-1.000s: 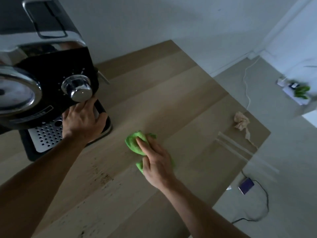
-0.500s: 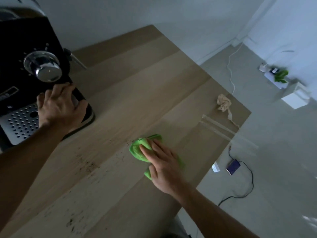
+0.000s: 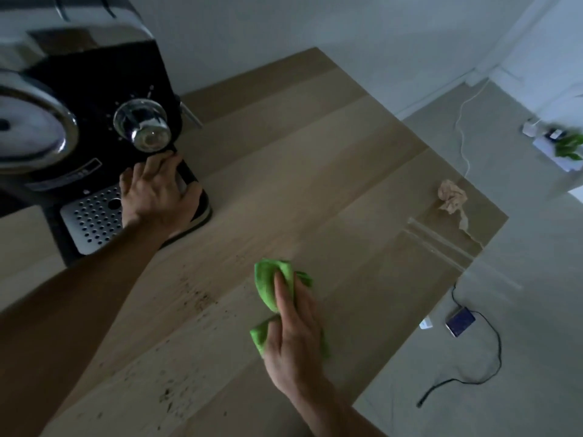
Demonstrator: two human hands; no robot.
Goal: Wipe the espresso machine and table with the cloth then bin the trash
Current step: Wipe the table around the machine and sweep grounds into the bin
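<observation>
Green cloth [image 3: 272, 285] lies bunched under my right hand [image 3: 296, 339] on the pale wooden tabletop [image 3: 315, 171], my fingers [image 3: 283, 290] laid together and pressing it flat against the wood, near the middle of the tabletop and toward its near edge. Dark specks of coffee grounds [image 3: 195, 299] are scattered just to the left of the cloth, trailing down toward the near left corner. My left hand [image 3: 157, 192] rests on the right front corner of the black-and-chrome espresso machine [image 3: 82, 99], fingers [image 3: 167, 162] spread apart over its base beside the perforated metal drip tray [image 3: 93, 217] and below the chrome dial [image 3: 142, 126]; I cannot tell whether they grip the machine or only lean on it. The machine stands at the far left corner of the tabletop. A crumpled brown paper napkin [image 3: 451, 197] sits at the far right corner, well apart from both hands, with a clear plastic strip [image 3: 438, 239] lying just beside it along the right edge. On the grey floor [image 3: 520, 373] past that edge lie a small dark device [image 3: 460, 320] and a black cable [image 3: 467, 378].
</observation>
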